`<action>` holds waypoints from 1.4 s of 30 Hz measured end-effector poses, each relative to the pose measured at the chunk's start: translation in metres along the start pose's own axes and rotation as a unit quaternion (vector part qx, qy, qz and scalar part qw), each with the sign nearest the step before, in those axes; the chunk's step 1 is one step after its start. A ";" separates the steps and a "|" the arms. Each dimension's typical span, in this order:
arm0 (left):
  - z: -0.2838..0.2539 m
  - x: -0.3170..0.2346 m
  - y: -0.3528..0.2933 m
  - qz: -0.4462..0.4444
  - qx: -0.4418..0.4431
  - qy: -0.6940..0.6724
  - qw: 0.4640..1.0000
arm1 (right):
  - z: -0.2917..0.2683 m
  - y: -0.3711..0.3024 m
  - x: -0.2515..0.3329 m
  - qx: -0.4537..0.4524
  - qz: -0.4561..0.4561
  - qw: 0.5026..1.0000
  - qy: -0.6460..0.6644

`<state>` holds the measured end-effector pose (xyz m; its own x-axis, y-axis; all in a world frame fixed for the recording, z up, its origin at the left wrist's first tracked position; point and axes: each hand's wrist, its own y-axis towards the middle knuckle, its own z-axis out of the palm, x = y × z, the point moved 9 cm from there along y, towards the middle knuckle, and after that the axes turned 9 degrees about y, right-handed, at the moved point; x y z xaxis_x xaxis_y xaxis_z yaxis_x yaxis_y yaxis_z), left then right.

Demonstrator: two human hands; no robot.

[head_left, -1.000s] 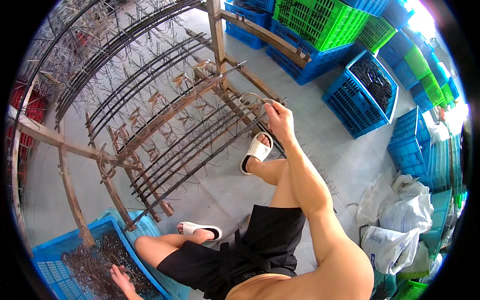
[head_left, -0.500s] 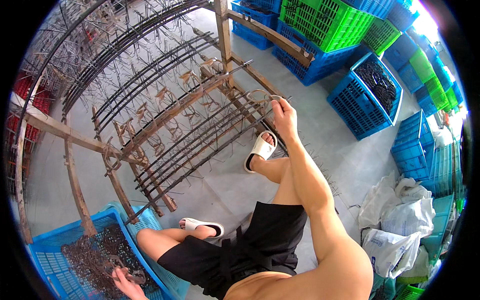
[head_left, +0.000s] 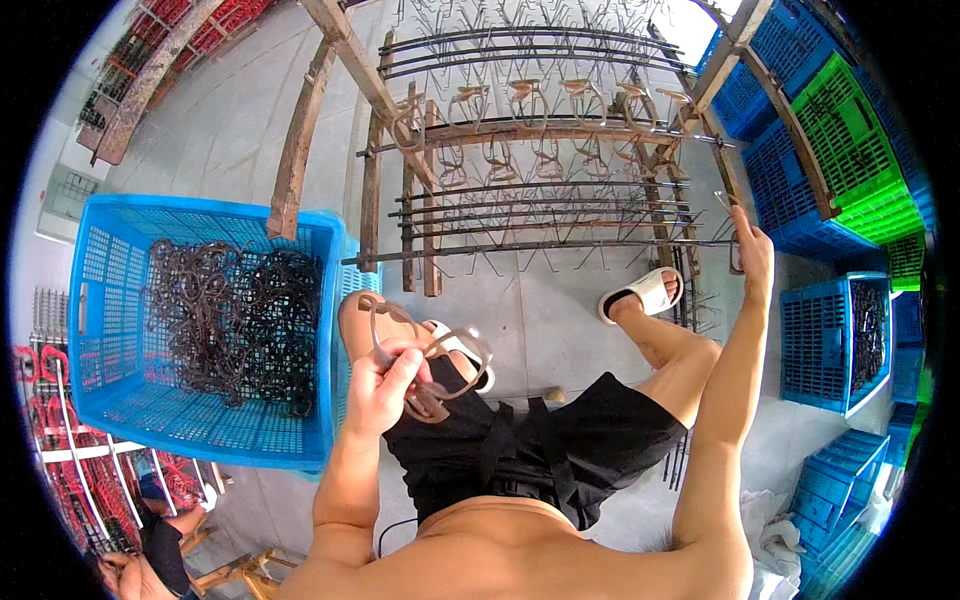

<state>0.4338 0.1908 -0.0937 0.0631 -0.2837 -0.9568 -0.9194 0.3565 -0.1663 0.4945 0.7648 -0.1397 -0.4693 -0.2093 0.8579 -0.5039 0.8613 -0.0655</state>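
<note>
Eyeglass frames (head_left: 428, 403), translucent, rounded, in left hand (head_left: 384, 388).

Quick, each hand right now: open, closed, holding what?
Left hand: closed, holding translucent brownish plastic-looking eyeglass frames.
Right hand: closed on a thin, pale brownish piece; its full shape cannot be told.

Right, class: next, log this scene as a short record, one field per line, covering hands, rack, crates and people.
Left hand: holds brownish eyewear, count unclear
Right hand: by the right end of the rack; grip unclear
Rack: ahead, partly wooden, bearing a row of frames
Left crate: blue, holding dark pieces
Right side: blue crates, green crate
Other person: lower left, partly visible
</note>
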 end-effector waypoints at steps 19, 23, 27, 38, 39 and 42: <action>0.127 0.015 -0.008 -0.155 0.324 -0.217 0.908 | 0.134 -0.319 0.121 0.558 -0.300 0.769 0.079; 0.150 0.034 -0.047 -0.211 0.467 -0.296 0.806 | 0.146 -0.335 0.065 0.697 -0.085 0.696 0.150; 0.149 0.072 -0.049 -0.176 0.377 -0.141 0.899 | 0.146 -0.337 0.024 0.713 0.024 0.691 0.112; 0.087 0.070 0.003 -0.109 0.070 -0.114 0.985 | 0.035 -0.090 -0.013 -0.122 -0.010 0.896 0.427; 0.091 0.060 -0.001 -0.102 0.066 -0.088 0.989 | 0.037 -0.091 -0.010 -0.138 -0.009 0.914 0.381; 0.106 0.074 -0.006 -0.181 0.082 -0.160 0.967 | 0.053 -0.082 -0.011 -0.096 -0.021 0.876 0.472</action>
<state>0.4846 0.2620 -0.1888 0.5103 -0.1361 -0.8492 -0.7423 0.4289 -0.5148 0.5026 0.6719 -0.1708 0.4007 0.1554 0.9029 -0.3333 0.9427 -0.0143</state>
